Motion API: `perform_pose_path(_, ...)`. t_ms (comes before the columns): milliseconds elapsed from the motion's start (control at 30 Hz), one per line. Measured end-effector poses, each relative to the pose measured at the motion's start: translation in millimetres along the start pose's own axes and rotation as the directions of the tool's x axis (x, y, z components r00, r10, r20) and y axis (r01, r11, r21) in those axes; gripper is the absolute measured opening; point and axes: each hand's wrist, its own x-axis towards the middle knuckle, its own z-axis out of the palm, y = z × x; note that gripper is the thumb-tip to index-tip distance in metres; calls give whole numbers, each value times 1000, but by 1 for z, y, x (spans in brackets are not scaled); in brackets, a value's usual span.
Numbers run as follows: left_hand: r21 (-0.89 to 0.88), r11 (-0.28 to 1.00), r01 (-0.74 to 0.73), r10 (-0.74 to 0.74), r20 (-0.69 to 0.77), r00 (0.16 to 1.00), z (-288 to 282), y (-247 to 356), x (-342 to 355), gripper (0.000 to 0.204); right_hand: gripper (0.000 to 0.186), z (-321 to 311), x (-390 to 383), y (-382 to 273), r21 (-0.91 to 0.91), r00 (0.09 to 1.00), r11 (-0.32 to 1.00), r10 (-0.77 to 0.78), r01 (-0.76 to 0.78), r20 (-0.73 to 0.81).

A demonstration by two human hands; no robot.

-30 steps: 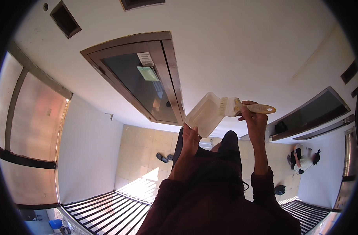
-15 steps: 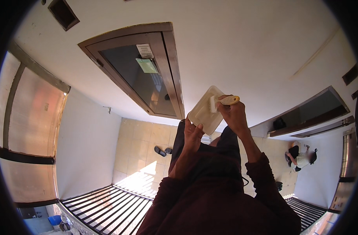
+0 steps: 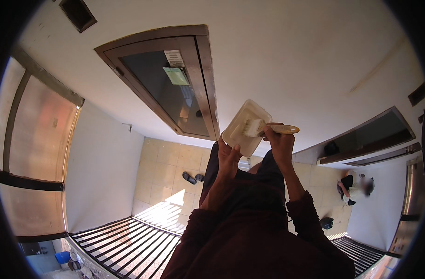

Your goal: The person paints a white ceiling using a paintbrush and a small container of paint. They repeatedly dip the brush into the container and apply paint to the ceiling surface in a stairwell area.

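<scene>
My left hand (image 3: 229, 160) grips the near left edge of a shallow, cream rectangular tray (image 3: 240, 117), its thumb over the rim. The tray is held tilted in front of my body. Closed round a paintbrush (image 3: 286, 129) with a pale handle is my right hand (image 3: 281, 143). The brush's wide, whitish bristles lie over the inside of the tray. How much paint is in the tray I cannot tell.
Ahead is a white wall (image 3: 287, 60) with a brown-framed window (image 3: 205, 83) on the left. Dark slippers (image 3: 189, 178) lie on the tiled floor (image 3: 159, 160). Black railings (image 3: 129, 246) run behind me. At the right a person (image 3: 354, 186) sits low by the wall; a black bag-like object (image 3: 327, 223) is nearby.
My right hand has turned the brush flatter, with its handle now pointing further right and its bristles more visible over the tray. The tray has shifted only slightly.
</scene>
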Motion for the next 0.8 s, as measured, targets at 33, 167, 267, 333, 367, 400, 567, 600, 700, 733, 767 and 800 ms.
perform_pose_path(33,3,1000,9,-9,-5,1000,-2,-1,0,77,32,-1,0,-1,-24,1000,1000,15,-15,-5)
perform_pose_path(167,4,1000,22,-22,14,1000,1,-3,-3,76,31,9,5,1,29,998,998,-50,51,-32)
perform_pose_path(267,8,1000,27,-27,-1,1000,1,-4,-3,75,26,10,3,1,-89,995,992,-85,90,54)
perform_pose_path(333,8,1000,13,-13,-22,1000,-2,-7,-3,74,25,9,1,-7,-116,990,984,-140,138,-7)
perform_pose_path(367,7,1000,7,-7,-30,1000,-5,-8,-3,73,24,8,0,-9,-131,985,978,-169,162,-39)
perform_pose_path(400,19,1000,14,-13,-36,999,-6,-8,0,73,24,7,2,-10,-170,986,972,-164,164,14)
perform_pose_path(567,49,999,17,-15,-35,999,-11,-7,0,73,25,6,-4,-7,-80,980,977,-196,197,21)
perform_pose_path(600,39,998,41,-38,-69,997,-7,-8,0,73,25,2,-1,-2,-232,973,946,-213,228,86)
perform_pose_path(700,66,995,72,-66,-90,994,-13,-8,-1,74,32,-2,4,0,-189,995,978,-79,88,58)
perform_pose_path(733,61,995,74,-69,-91,993,-9,-7,-3,74,31,-4,8,7,-171,993,979,-100,111,70)
perform_pose_path(767,55,996,77,-71,-93,993,-6,-6,-1,74,30,-6,15,19,-152,989,980,-121,132,83)
perform_pose_path(800,90,991,100,-90,-116,989,-7,-6,4,75,29,-6,16,17,-136,986,979,-137,150,100)
